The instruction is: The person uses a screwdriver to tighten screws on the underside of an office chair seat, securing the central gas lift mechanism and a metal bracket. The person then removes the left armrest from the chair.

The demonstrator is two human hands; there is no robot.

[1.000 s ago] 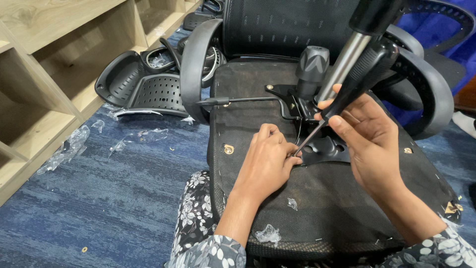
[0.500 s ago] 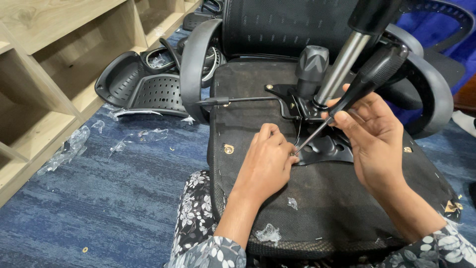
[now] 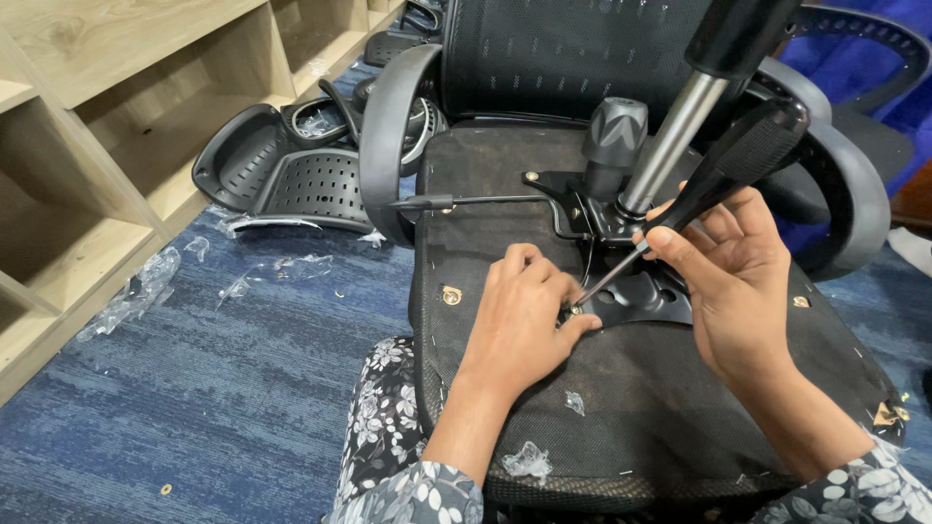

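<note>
An upturned office chair seat (image 3: 641, 408) with black fabric underside lies in front of me, its metal mechanism plate (image 3: 636, 296) bolted on. My right hand (image 3: 733, 281) grips a black-handled screwdriver (image 3: 723, 175), whose tip meets a small screw (image 3: 575, 311) at the plate's near left corner. My left hand (image 3: 519, 315) rests on the seat, its fingertips pinching around that screw. A chrome gas cylinder (image 3: 670, 146) rises from the plate, beside a black knob (image 3: 614, 131) and a thin lever (image 3: 476, 202) that sticks out to the left.
Chair armrests curve at the left (image 3: 388, 146) and right (image 3: 854, 194). Black perforated plastic chair parts (image 3: 282, 175) lie on the blue carpet (image 3: 194, 388) with clear plastic wrap scraps (image 3: 131, 301). A light wooden shelf unit (image 3: 87, 146) stands at the left.
The screwdriver handle has shifted slightly as my right hand turns it. My left hand stays at the screw.
</note>
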